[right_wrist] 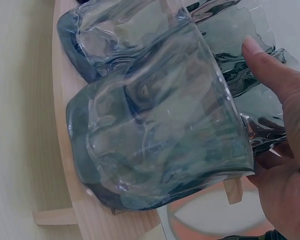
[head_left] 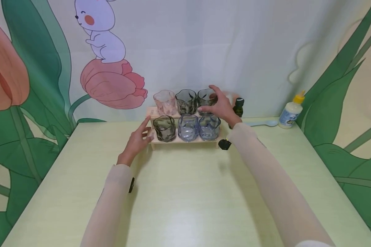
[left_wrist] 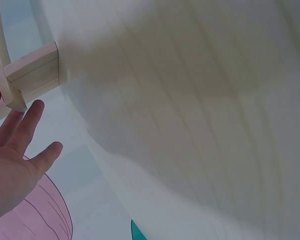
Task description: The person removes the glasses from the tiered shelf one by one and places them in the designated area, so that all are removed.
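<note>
A two-tier wooden rack [head_left: 153, 112] carries several wavy glasses. On its upper tier, my right hand [head_left: 222, 106] grips the grey glass [head_left: 205, 97] at the right end, thumb in front and other fingers partly hidden behind. Beside that stand another grey glass [head_left: 186, 102] and a pink glass [head_left: 165, 103]. The lower tier bears a dark olive glass [head_left: 164, 128] and two bluish glasses, the right one [right_wrist: 160, 130] large in the right wrist view. With fairly straight fingers, my left hand [head_left: 137, 142] touches the rack's left end, seen as a wooden corner [left_wrist: 32, 70] in the left wrist view.
Right of the rack stands a small dark bottle [head_left: 238, 108]. Farther right, a pale blue spoon [head_left: 264, 123] lies near a white bottle with a yellow cap [head_left: 290, 111]. A printed curtain [head_left: 185, 44] hangs behind the pale table [head_left: 179, 192].
</note>
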Action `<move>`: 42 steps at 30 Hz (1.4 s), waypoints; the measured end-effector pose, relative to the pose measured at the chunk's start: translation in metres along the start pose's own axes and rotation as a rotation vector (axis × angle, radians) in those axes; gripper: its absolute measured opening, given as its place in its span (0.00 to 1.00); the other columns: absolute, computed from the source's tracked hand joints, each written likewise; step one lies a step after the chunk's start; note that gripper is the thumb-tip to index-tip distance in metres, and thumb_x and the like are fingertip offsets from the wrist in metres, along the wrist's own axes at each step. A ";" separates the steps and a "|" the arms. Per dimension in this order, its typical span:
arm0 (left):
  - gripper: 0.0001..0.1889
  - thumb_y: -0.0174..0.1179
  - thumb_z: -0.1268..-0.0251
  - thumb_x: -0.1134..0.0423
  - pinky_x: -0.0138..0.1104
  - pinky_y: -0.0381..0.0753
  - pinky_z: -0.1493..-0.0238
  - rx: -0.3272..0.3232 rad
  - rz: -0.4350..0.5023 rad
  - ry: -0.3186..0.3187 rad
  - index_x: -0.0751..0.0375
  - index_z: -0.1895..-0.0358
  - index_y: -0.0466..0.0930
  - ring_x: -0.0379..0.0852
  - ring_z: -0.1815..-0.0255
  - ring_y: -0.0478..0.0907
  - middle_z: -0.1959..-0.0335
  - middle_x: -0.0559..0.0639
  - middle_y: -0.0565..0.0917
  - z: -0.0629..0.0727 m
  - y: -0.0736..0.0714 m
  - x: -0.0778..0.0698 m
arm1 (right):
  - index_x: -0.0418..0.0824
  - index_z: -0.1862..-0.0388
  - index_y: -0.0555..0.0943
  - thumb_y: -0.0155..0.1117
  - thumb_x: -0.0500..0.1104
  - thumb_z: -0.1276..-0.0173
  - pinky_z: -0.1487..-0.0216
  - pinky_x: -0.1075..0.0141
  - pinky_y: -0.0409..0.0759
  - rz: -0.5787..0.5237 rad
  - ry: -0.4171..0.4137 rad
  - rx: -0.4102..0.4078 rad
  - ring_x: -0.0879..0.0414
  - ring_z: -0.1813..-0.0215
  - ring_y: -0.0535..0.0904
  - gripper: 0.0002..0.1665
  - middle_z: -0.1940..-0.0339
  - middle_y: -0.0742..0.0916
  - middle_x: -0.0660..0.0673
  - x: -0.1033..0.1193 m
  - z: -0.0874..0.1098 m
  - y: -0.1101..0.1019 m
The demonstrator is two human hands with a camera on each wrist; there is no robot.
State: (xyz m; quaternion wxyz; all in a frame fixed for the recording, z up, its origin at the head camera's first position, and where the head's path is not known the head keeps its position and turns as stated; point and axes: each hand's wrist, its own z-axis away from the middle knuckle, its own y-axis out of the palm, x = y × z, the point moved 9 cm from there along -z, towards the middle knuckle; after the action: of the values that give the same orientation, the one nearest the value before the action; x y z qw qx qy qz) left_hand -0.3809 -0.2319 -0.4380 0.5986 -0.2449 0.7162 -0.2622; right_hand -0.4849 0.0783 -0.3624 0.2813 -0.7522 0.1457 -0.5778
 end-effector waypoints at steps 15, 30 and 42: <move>0.45 0.60 0.31 0.72 0.53 0.77 0.38 -0.009 -0.004 -0.011 0.40 0.18 0.45 0.69 0.37 0.77 0.32 0.68 0.74 0.000 -0.002 0.001 | 0.57 0.18 0.54 0.78 0.54 0.43 0.34 0.44 0.73 0.017 0.023 0.004 0.41 0.32 0.74 0.59 0.33 0.78 0.39 0.003 -0.002 0.000; 0.46 0.59 0.30 0.71 0.54 0.76 0.37 -0.003 -0.046 -0.045 0.37 0.18 0.43 0.66 0.35 0.76 0.30 0.65 0.74 -0.001 0.000 0.003 | 0.56 0.19 0.56 0.78 0.56 0.44 0.35 0.44 0.73 0.043 0.017 -0.005 0.41 0.34 0.75 0.58 0.34 0.79 0.38 0.000 -0.003 -0.002; 0.46 0.59 0.30 0.70 0.54 0.78 0.39 -0.007 -0.050 -0.067 0.36 0.19 0.44 0.65 0.35 0.77 0.30 0.64 0.74 0.000 0.000 0.001 | 0.54 0.20 0.58 0.79 0.56 0.45 0.36 0.45 0.74 0.013 -0.010 -0.038 0.41 0.37 0.76 0.58 0.37 0.79 0.38 0.005 -0.003 -0.013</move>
State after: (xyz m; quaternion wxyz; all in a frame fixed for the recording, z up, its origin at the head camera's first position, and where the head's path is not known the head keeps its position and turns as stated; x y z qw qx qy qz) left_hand -0.3806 -0.2327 -0.4383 0.6145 -0.2735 0.6904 -0.2663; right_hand -0.4874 0.0850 -0.3505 0.2714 -0.7594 0.1600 -0.5692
